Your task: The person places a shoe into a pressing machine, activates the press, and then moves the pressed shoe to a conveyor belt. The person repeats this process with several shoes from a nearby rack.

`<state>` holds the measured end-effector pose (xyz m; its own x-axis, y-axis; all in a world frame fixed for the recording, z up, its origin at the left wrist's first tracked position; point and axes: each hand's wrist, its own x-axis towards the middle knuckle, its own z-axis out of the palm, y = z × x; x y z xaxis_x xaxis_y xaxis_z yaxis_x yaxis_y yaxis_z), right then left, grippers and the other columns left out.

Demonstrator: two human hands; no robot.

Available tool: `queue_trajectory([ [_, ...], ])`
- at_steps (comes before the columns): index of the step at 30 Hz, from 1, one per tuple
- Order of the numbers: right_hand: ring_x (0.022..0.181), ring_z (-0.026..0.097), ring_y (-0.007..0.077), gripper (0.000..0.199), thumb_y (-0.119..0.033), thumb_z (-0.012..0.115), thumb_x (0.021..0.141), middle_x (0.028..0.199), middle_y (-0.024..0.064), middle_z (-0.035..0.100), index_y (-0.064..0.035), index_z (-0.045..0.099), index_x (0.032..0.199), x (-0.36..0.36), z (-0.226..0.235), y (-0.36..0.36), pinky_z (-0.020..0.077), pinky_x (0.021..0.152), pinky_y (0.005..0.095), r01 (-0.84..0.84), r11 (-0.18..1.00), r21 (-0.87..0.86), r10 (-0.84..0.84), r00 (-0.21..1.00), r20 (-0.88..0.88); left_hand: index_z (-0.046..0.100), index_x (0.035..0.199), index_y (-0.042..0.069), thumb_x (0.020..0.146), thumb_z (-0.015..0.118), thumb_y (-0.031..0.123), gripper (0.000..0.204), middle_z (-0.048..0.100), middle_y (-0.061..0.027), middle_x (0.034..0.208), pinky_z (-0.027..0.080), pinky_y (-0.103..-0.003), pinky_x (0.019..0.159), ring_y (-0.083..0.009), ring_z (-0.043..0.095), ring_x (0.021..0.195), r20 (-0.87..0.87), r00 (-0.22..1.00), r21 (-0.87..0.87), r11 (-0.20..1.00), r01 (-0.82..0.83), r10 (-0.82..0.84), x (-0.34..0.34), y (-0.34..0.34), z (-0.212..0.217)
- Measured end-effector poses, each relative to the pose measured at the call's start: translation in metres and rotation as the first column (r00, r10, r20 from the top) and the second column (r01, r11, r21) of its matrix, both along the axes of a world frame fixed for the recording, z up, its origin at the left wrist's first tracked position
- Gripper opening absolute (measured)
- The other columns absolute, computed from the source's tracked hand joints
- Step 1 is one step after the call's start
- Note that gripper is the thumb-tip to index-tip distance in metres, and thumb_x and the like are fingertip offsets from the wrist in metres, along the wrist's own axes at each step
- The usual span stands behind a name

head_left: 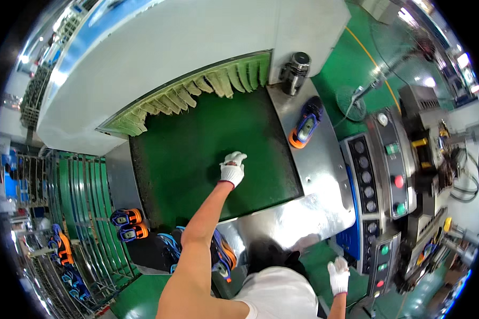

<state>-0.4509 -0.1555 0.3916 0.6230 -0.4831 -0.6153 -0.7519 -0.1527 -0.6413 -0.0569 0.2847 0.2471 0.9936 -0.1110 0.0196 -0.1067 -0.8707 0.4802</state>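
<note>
My left hand [232,169], in a white knit glove with a dark red cuff, reaches out over the green conveyor belt [186,154]. Its fingers are loosely bent and slightly apart, and I see nothing held in them. Down at my right side is my right hand [339,275], gloved the same way, fingers apart with nothing in them. A dark blue and orange shoe [306,123] lies on the steel ledge right of the belt. At the near left corner sits a pair of orange and blue shoes [129,225]. More shoes [224,255] are partly hidden behind my left arm.
A grey machine housing [186,42] stands ahead, with fabric strips [197,87] hanging over its opening. A steel flask [297,72] stands on the right ledge. Control panels [380,175] are at the right. Metal racks [82,196] holding shoes stand at left; a fan [351,103] is farther right.
</note>
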Motion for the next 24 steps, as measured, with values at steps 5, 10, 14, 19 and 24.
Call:
queue_trajectory([
  [5, 0.118, 0.067, 0.0321, 0.053, -0.014, 0.079, 0.086, 0.124, 0.0272, 0.067, 0.0111, 0.059, 0.128, -0.076, -0.024, -0.079, 0.055, 0.099, 0.0397, -0.238, 0.921, -0.309, 0.123, 0.929, -0.35, 0.069, 0.119, 0.01, 0.091, 0.052, 0.009, 0.032, 0.064, -0.0137, 0.134, 0.044, -0.051, 0.109, -0.0382, 0.055, 0.13, 0.446, 0.895, 0.185, 0.976, -0.118, 0.024, 0.149, 0.142, -0.02],
  [10, 0.112, 0.063, 0.0364, 0.06, -0.046, 0.079, 0.086, 0.117, 0.024, 0.07, 0.0012, 0.068, 0.121, -0.043, 0.05, -0.057, 0.0486, 0.1, 0.0422, -0.385, 0.873, -0.298, 0.143, 0.788, -0.599, 0.066, 0.131, 0.012, 0.098, 0.044, 0.039, 0.048, 0.065, -0.0186, 0.136, 0.049, -0.053, 0.1, -0.0403, 0.061, 0.124, -0.205, 0.744, 0.656, 0.653, -0.378, 0.636, 0.268, 0.339, 0.032],
  [14, 0.107, 0.065, 0.0287, 0.054, -0.035, 0.076, 0.092, 0.113, 0.0175, 0.071, -0.0006, 0.064, 0.132, 0.02, 0.088, -0.007, 0.0524, 0.095, 0.04, -0.243, 0.947, -0.211, 0.003, 0.663, -0.749, 0.058, 0.143, 0.012, 0.101, 0.042, 0.047, 0.057, 0.053, -0.0161, 0.153, 0.041, -0.052, 0.113, -0.0368, 0.053, 0.136, -0.143, 0.784, 0.399, 0.761, -0.513, 0.604, 0.29, 0.437, -0.021],
  [19, 0.107, 0.066, 0.0291, 0.053, -0.034, 0.075, 0.093, 0.113, 0.0174, 0.071, -0.0007, 0.063, 0.133, 0.005, 0.091, -0.024, 0.0536, 0.093, 0.0409, -0.285, 0.939, -0.191, 0.029, 0.623, -0.782, 0.058, 0.142, 0.01, 0.102, 0.041, 0.046, 0.056, 0.052, -0.0164, 0.153, 0.039, -0.051, 0.115, -0.0375, 0.052, 0.137, -0.133, 0.803, 0.421, 0.767, -0.485, 0.581, 0.283, 0.482, -0.067],
  [24, 0.106, 0.066, 0.0295, 0.052, -0.032, 0.074, 0.094, 0.113, 0.0172, 0.071, -0.0008, 0.061, 0.135, -0.03, 0.066, -0.05, 0.0548, 0.092, 0.0418, -0.241, 0.964, -0.117, 0.08, 0.677, -0.732, 0.059, 0.141, 0.007, 0.104, 0.041, 0.046, 0.056, 0.052, -0.0167, 0.153, 0.038, -0.05, 0.117, -0.0382, 0.051, 0.137, -0.001, 0.866, 0.415, 0.789, -0.454, 0.499, 0.245, 0.475, -0.059],
])
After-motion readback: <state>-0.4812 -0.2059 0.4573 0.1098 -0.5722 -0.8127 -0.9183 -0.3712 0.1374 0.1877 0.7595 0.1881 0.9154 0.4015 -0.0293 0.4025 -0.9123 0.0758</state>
